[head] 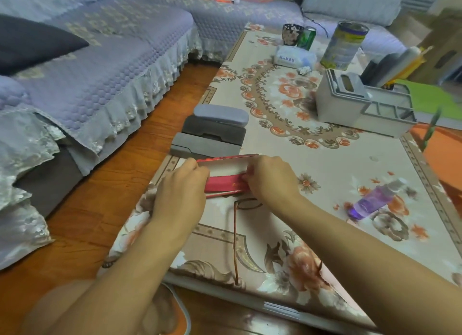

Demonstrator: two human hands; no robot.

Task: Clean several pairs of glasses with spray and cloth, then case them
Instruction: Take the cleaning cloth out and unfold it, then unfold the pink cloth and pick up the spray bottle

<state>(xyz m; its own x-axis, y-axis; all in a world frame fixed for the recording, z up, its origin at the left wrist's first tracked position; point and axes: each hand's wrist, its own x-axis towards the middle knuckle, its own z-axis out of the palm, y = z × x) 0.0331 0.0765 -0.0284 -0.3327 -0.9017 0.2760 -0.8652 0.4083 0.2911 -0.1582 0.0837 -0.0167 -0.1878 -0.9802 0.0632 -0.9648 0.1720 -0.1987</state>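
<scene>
**Red glasses case being held open at the near edge of the worktop**

Both hands are gripping a red glasses case [226, 182] that is lying on the floral-covered worktop [325, 159], close to its left edge. The left hand [181, 187] is curling its fingers around the left end of the case, and the right hand [271, 178] is pinching the right end, thumb and fingers folded over it. The case is a long, slim, hard-shelled box in deep red with a small gold mark near its right end; its lid is standing raised at the far side, showing a pale lining between lid and base. Whether anything is lying inside is hard to tell, since the hands are covering both ends.

Just in front of the case, a pair of thin-rimmed glasses [246, 204] with a reddish-brown frame is lying on the cloth, one long temple arm stretching toward the near edge of the worktop. Their far rim is sitting just beside the case's near edge and the right hand.

Beyond the red case, three more cases are lining up along the left edge: a grey flat case [205, 146] touching the red lid, a darker grey case [212, 129] behind it, and a rounded blue-grey case [221, 114] resting partly on top of that one.

Well to the right, a spray bottle [375, 199] with purple liquid and a clear cap is lying on its side on the cloth.
</scene>
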